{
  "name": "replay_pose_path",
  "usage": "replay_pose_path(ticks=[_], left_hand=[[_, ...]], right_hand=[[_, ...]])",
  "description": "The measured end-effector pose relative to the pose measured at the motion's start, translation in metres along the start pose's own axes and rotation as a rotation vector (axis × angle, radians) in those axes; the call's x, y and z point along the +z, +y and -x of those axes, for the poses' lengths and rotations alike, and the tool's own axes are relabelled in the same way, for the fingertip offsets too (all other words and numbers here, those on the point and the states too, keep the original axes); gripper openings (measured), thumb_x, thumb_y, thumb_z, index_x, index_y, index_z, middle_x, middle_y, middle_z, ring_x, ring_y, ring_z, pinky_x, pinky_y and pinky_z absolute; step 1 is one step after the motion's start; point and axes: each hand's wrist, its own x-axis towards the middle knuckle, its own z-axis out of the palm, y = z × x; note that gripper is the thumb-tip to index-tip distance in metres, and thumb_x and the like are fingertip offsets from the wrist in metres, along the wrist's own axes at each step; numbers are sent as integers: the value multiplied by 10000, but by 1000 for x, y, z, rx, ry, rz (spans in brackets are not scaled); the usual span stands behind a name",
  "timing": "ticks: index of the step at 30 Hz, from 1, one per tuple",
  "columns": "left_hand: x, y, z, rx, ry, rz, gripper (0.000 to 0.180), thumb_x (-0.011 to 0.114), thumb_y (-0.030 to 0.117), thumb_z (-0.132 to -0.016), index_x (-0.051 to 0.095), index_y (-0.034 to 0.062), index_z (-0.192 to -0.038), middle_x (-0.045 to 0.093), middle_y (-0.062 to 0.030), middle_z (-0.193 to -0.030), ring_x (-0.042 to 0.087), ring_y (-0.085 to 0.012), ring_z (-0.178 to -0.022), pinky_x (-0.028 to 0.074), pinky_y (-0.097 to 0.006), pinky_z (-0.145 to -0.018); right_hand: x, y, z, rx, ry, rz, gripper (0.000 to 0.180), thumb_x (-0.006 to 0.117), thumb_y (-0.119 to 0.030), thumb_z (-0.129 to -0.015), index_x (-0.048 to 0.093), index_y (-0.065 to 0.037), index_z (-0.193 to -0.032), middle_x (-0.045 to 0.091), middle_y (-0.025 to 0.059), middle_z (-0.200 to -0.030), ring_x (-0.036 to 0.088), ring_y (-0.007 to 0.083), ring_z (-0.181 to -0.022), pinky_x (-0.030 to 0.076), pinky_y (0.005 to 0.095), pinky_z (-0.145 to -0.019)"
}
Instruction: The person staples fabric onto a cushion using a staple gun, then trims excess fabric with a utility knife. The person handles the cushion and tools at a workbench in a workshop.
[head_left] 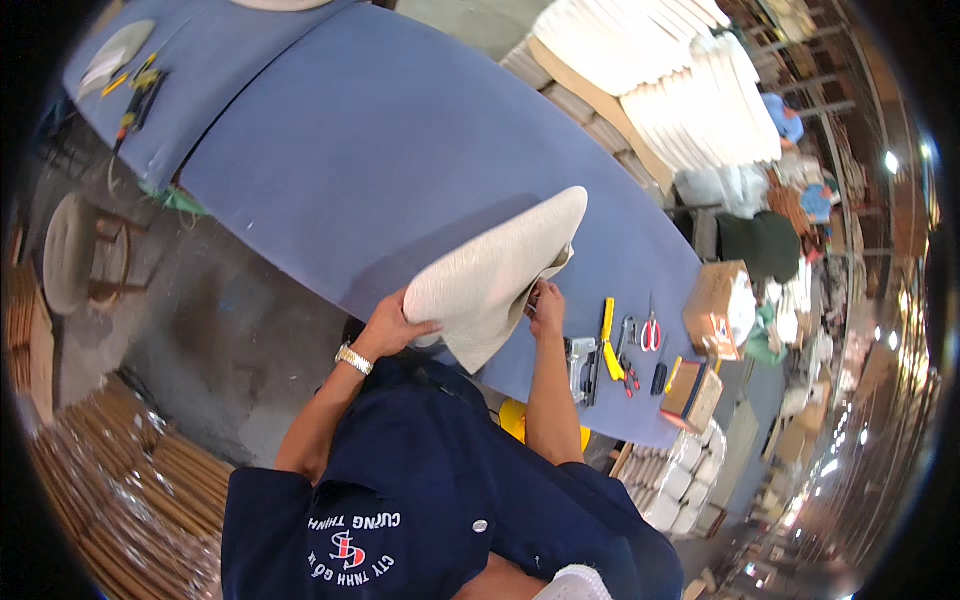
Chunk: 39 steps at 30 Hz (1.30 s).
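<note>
A cream, fabric-covered seat pad [490, 275] is held tilted above the near edge of the blue-covered table [330, 130]. My left hand [395, 328] is closed on its left end, thumb across the fabric. At the pad's right side, my right hand [545, 308] has its fingers curled in at the folded fabric edge of the underside. Whether a small object is also pinched there is hidden. Right of this hand lie a silver staple gun [580, 360], a yellow-handled tool [609, 338], red-handled scissors [651, 334] and small red-handled pliers [629, 374].
A cardboard box [714, 312] and a smaller box [692, 396] stand at the table's right end. Stacked white pads [690, 90] rise beyond the far edge. Another tool [145, 95] lies far left. A round-seated chair [72, 254] stands on the floor at left. People work in the distance.
</note>
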Motion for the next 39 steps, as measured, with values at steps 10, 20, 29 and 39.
replay_pose_path(ticks=[10,20,29,39], left_hand=[[-25,16,-3,262,-268,-375,856,830,231,-831,417,143,-1576,588,-203,-1454,588,-376,-1316,478,-452,-1090],[0,77,-48,230,-238,-877,878,650,515,-955,283,74,-1619,635,-256,-1315,692,-433,-1048,583,-490,-808],[99,127,-184,345,-330,-1077,815,564,436,-1015,185,75,-1639,674,-245,-1079,695,-455,-775,566,-546,-645],[177,111,-304,436,-133,-987,661,530,201,-973,321,-32,-1555,651,-299,-1051,719,-432,-799,594,-537,-677]], right_hand=[[18,35,4,41,245,-140,440,547,-342,-1023,549,-49,-1352,666,125,-1164,656,286,-1009,535,471,-787],[81,-11,-27,116,737,29,695,436,-520,-1039,695,123,-1097,699,357,-1095,675,487,-1096,510,525,-915],[84,3,-31,142,771,78,684,462,-501,-1038,684,142,-961,686,375,-990,671,539,-945,488,576,-814],[83,57,-61,-343,660,182,580,536,-485,-1039,687,65,-935,723,243,-875,673,361,-726,513,485,-627]])
